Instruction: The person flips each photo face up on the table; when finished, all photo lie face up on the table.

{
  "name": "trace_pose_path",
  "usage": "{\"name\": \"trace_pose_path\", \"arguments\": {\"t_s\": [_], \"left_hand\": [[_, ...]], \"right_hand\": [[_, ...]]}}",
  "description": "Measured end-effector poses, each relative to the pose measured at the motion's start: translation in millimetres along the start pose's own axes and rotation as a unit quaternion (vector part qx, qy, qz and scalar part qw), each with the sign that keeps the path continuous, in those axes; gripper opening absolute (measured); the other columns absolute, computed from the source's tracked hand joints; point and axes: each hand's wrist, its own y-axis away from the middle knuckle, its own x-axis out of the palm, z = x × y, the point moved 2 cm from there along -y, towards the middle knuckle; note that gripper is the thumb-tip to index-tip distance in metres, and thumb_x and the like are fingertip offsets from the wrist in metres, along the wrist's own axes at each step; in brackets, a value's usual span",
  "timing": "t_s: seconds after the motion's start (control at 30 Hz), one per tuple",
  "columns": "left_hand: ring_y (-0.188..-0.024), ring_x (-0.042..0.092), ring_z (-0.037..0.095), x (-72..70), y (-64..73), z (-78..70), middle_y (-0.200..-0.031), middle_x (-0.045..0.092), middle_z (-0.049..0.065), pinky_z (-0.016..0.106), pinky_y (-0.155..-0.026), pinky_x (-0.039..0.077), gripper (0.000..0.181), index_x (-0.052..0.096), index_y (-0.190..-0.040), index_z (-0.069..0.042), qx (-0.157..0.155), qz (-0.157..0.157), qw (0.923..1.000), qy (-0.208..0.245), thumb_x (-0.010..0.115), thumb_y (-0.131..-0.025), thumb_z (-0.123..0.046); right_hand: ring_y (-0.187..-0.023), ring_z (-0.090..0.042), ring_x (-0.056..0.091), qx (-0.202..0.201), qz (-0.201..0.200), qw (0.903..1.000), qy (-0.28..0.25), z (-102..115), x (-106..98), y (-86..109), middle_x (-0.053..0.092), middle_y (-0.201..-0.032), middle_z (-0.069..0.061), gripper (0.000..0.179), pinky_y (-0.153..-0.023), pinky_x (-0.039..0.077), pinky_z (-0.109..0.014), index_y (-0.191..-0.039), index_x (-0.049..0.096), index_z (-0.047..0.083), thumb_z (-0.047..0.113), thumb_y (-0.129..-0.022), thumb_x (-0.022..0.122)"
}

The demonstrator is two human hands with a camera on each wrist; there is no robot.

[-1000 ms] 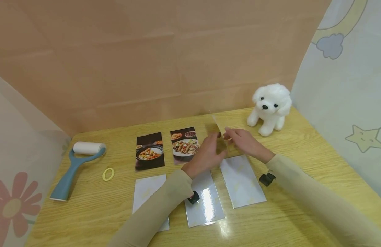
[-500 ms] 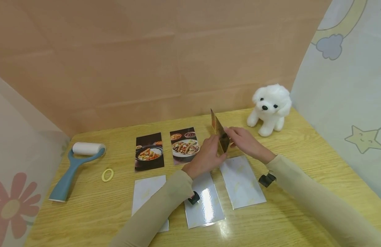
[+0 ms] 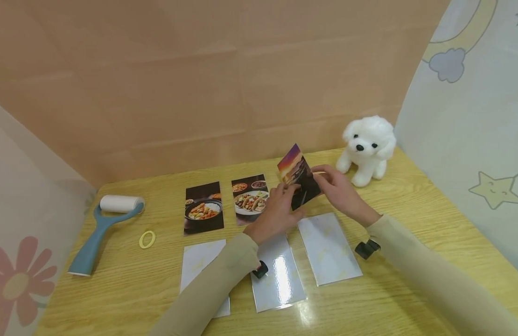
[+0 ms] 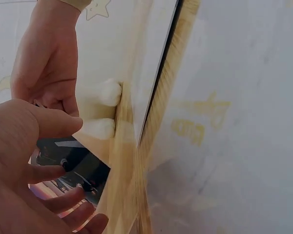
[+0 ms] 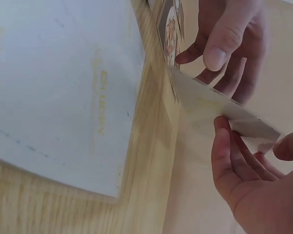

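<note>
Above the back of the table, a photo card (image 3: 298,175) with a sunset over dark shapes stands tilted between the two hands in the head view. My right hand (image 3: 340,193) pinches its right edge, thumb at the edge and fingers on the pale back, as the right wrist view shows at the card's back (image 5: 210,102). My left hand (image 3: 273,212) has loosely extended fingers against the picture side; its thumb stands apart from the card (image 4: 73,165) in the left wrist view. Left of the hands lie a taco photo card (image 3: 251,198) and a rice-dish photo card (image 3: 203,207).
White cards lie in the front row: one at right (image 3: 330,249), a glossy one in the middle (image 3: 280,280), one at left (image 3: 200,259) partly under the left sleeve. A lint roller (image 3: 97,238) and yellow ring (image 3: 147,239) lie left. A white plush dog (image 3: 368,149) stands back right.
The sunset card, edge-on and thin earlier, has turned so its picture side faces the head camera. The right hand has shifted slightly right and up with it; the left hand has barely moved.
</note>
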Motion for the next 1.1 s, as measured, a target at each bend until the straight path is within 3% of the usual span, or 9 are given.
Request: {"name": "trace_pose_path", "arguments": {"t_s": [0.03,0.13,0.27,0.47,0.63,0.73,0.93,1.1], "left_hand": [[-0.125,0.04,0.028,-0.3,0.7,0.7,-0.143,0.041,0.011,0.045,-0.101,0.043,0.068,0.042,-0.152,-0.012,-0.007,0.0,1.0,0.0,0.07,-0.095,-0.035],[-0.126,0.037,0.028,-2.3,3.3,2.8,-0.143,0.039,0.012,0.046,-0.102,0.042,0.072,0.042,-0.153,-0.012,-0.021,-0.003,0.9998,-0.003,0.072,-0.093,-0.038],[-0.131,0.034,0.03,-4.3,5.6,7.2,-0.145,0.038,0.015,0.049,-0.106,0.038,0.08,0.039,-0.154,-0.01,-0.034,-0.01,0.9993,-0.009,0.076,-0.09,-0.041],[-0.134,0.032,0.033,-7.2,6.8,11.0,-0.146,0.038,0.019,0.051,-0.11,0.034,0.101,0.023,-0.159,-0.003,-0.07,-0.014,0.997,-0.03,0.078,-0.086,-0.046],[-0.132,0.034,0.034,-8.1,7.1,13.3,-0.144,0.041,0.02,0.051,-0.112,0.032,0.11,0.013,-0.161,-0.001,-0.079,-0.013,0.9965,-0.023,0.078,-0.086,-0.048],[-0.132,0.034,0.034,-9.1,7.3,13.7,-0.143,0.042,0.021,0.051,-0.112,0.032,0.111,0.013,-0.161,-0.001,-0.079,-0.017,0.9966,-0.015,0.078,-0.086,-0.049],[-0.128,0.036,0.033,-12.0,8.6,13.9,-0.139,0.044,0.021,0.048,-0.108,0.036,0.107,0.019,-0.159,0.001,-0.08,-0.03,0.9963,-0.013,0.078,-0.086,-0.05],[-0.124,0.036,0.032,-14.1,9.9,14.4,-0.136,0.044,0.019,0.048,-0.105,0.038,0.108,0.021,-0.159,0.002,-0.079,-0.028,0.9962,-0.024,0.078,-0.085,-0.052]], "right_hand": [[-0.09,-0.025,0.068,-0.001,-0.005,1.0,0.0,-0.3,-0.5,0.4,0.068,-0.119,-0.025,0.037,-0.077,0.054,-0.041,-0.137,0.055,-0.001,0.022,-0.109,0.045],[-0.069,-0.015,0.058,0.002,-0.017,0.9999,-0.001,-2.2,-1.8,1.6,0.069,-0.117,-0.024,0.036,-0.062,0.048,-0.031,-0.137,0.056,0.002,0.022,-0.109,0.046],[-0.052,-0.013,0.037,0.014,-0.025,0.9996,-0.008,-4.2,-2.6,3.5,0.068,-0.115,-0.024,0.036,-0.049,0.035,-0.028,-0.138,0.054,0.003,0.022,-0.108,0.047],[-0.051,-0.01,0.037,0.022,-0.037,0.9984,-0.037,-4.6,-2.5,6.9,0.067,-0.113,-0.027,0.038,-0.048,0.034,-0.026,-0.143,0.05,0.002,0.017,-0.107,0.049],[-0.053,-0.008,0.041,0.018,-0.042,0.9971,-0.061,-6.0,-1.3,9.3,0.067,-0.117,-0.029,0.042,-0.048,0.036,-0.025,-0.146,0.046,0.001,0.013,-0.107,0.05],[-0.053,-0.011,0.041,0.017,-0.044,0.9973,-0.057,-7.7,-1.2,10.1,0.066,-0.118,-0.029,0.044,-0.047,0.034,-0.025,-0.148,0.044,0.0,0.012,-0.106,0.051],[-0.066,-0.014,0.054,0.014,-0.044,0.9967,-0.066,-8.9,-0.3,10.1,0.066,-0.115,-0.03,0.044,-0.052,0.038,-0.024,-0.146,0.046,0.0,0.006,-0.103,0.053],[-0.064,-0.014,0.053,0.016,-0.037,0.9971,-0.065,-9.6,-0.4,9.5,0.066,-0.116,-0.029,0.045,-0.05,0.037,-0.025,-0.148,0.045,0.0,0.006,-0.104,0.053]]}}
